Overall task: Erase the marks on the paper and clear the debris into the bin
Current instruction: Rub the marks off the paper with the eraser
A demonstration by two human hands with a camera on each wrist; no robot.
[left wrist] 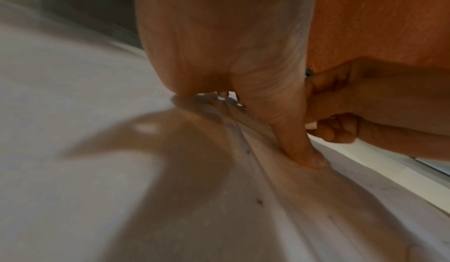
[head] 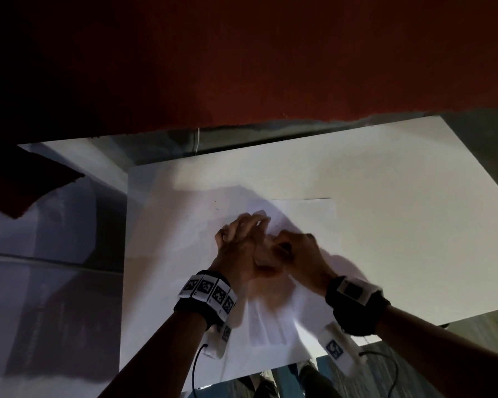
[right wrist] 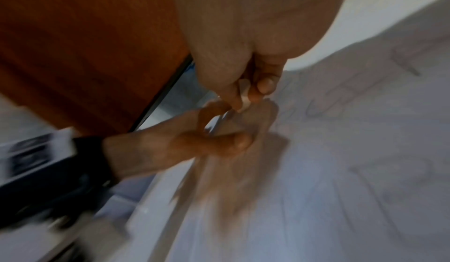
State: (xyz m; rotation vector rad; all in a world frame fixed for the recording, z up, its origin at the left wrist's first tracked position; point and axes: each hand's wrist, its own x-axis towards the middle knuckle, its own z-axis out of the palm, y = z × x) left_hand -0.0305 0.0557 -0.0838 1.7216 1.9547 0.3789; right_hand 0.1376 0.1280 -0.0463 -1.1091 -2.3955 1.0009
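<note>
A white sheet of paper (head: 305, 214) lies on the white table (head: 400, 196), with faint pencil lines (right wrist: 345, 96) showing in the right wrist view. My left hand (head: 242, 239) rests on the sheet with fingers spread, and its thumb (left wrist: 299, 146) presses the paper down. Right beside it, my right hand (head: 293, 251) pinches a small white eraser (right wrist: 244, 96) between thumb and fingers, its tip on the paper. Small dark crumbs (left wrist: 259, 201) dot the sheet near the left thumb. No bin is in view.
A dark red wall or panel (head: 270, 67) rises behind the table. The table's left edge (head: 125, 254) drops to a pale floor. A dark red object (head: 26, 185) sits at the far left. Cables (head: 196, 366) hang from both wrist bands.
</note>
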